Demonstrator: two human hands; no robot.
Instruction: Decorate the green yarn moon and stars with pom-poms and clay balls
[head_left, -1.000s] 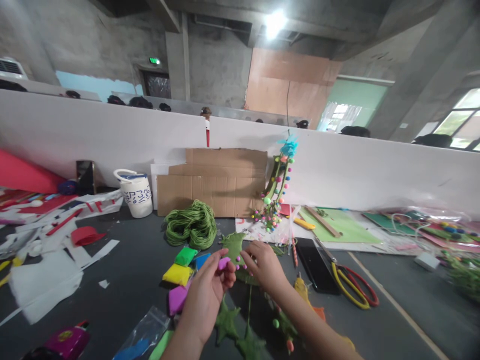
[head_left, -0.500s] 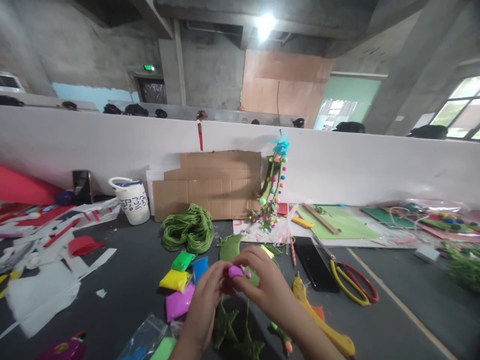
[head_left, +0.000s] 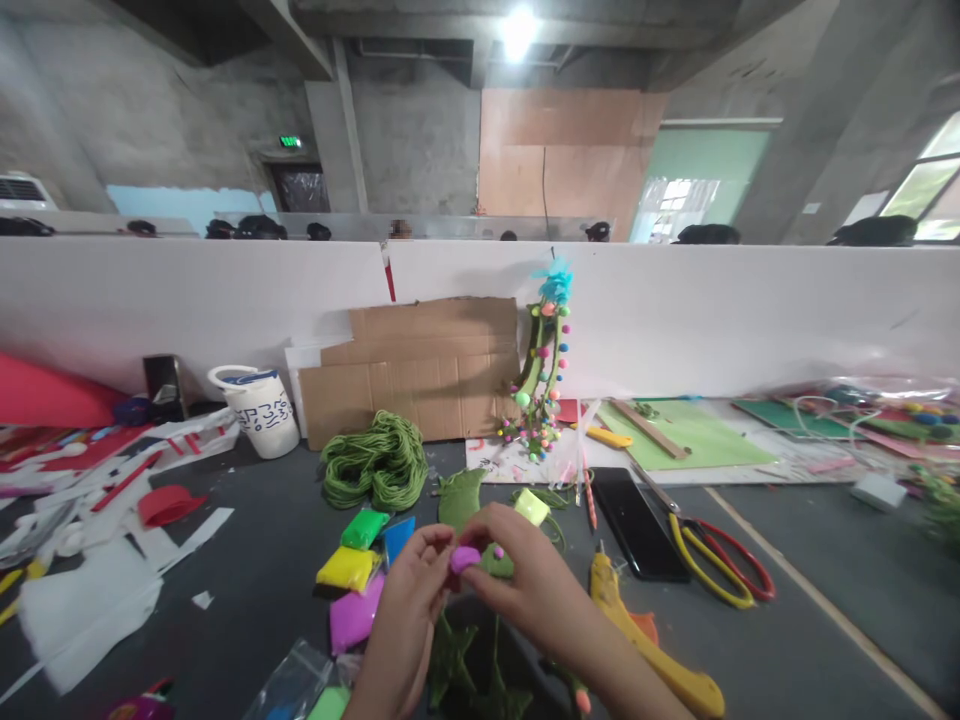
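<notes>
A small lump of purple modelling clay (head_left: 464, 559) is pinched between my two hands over the near middle of the table. My left hand (head_left: 420, 590) has its fingers closed at the lump's left side. From the right, the thumb and fingers of my right hand (head_left: 517, 560) close on the same lump. Just beyond my fingers lies a green felt piece (head_left: 460, 497), and a tiny purple ball (head_left: 499, 552) shows on green felt under my right hand. Dark green felt stars (head_left: 452, 655) lie below my wrists, partly hidden.
Green yarn (head_left: 377, 460) and clay packets, among them a yellow one (head_left: 348, 568), lie left of centre. To the right are a yellow glue gun (head_left: 649, 640), a black phone (head_left: 639, 522) and scissors (head_left: 724, 560). A pompom garland (head_left: 545, 370) hangs behind; cardboard (head_left: 420, 370) leans at the back.
The camera view has shifted slightly. My hands stay together on the purple clay, a little lower in the view, and more of the pale yellow piece beside my right hand shows.
</notes>
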